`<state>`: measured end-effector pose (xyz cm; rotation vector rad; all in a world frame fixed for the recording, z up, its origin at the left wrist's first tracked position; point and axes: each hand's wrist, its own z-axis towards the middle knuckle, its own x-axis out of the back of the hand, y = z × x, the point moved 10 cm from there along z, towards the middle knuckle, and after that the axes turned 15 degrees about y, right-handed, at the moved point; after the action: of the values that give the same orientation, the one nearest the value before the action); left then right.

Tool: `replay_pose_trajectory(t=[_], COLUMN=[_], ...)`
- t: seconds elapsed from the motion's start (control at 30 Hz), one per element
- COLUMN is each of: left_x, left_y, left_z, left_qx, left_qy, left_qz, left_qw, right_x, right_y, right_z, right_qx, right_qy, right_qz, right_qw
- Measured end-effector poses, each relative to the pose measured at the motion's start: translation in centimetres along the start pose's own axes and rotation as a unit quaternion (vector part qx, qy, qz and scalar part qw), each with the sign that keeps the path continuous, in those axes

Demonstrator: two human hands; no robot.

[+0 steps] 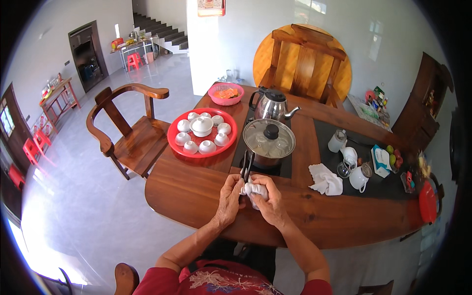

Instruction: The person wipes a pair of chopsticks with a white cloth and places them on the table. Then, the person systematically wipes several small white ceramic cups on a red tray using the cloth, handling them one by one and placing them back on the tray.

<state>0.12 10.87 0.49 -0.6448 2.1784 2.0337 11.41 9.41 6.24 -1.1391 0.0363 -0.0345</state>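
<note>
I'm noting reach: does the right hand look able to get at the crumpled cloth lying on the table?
Probably yes: no object stands between the right hand and the crumpled cloth, though it grips a bunched white cloth.

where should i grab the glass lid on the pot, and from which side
Probably by the round black knob at the middle of the glass lid, coming from straight above. The knob stands up from the lid, which rests on the pot, and nothing covers it. The right hand, now on the white cloth, would likely need freeing first.
</note>
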Motion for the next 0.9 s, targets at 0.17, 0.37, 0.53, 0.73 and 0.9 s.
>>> replay_pose_trajectory(t=[0.17,0.37,0.53,0.73,0.9], left_x=[-1.5,-1.6,0.6,-0.6,-0.5], left_y=[-1.5,0.3,-1.5,-0.6,-2.3], left_z=[-1.5,-1.4,-0.5,-0.2,0.5], left_qx=[0.031,-0.075,-0.012,-0.006,0.015], left_qy=[-0.111,-0.043,0.006,-0.057,-0.034], left_qz=[-0.018,0.068,0.096,-0.076,-0.09], left_qw=[0.993,0.994,0.995,0.995,0.995], right_x=[2.0,1.3,-1.1,-3.0,-3.0], right_y=[-0.5,0.7,-0.8,-3.0,-4.3], right_z=[2.1,1.2,-0.6,-2.5,-3.0], right_qx=[-0.042,-0.035,0.081,0.283,0.325], right_qy=[0.096,0.045,-0.002,-0.016,-0.012], right_qz=[0.163,0.081,-0.059,-0.217,-0.321], right_qw=[0.981,0.995,0.995,0.934,0.89])
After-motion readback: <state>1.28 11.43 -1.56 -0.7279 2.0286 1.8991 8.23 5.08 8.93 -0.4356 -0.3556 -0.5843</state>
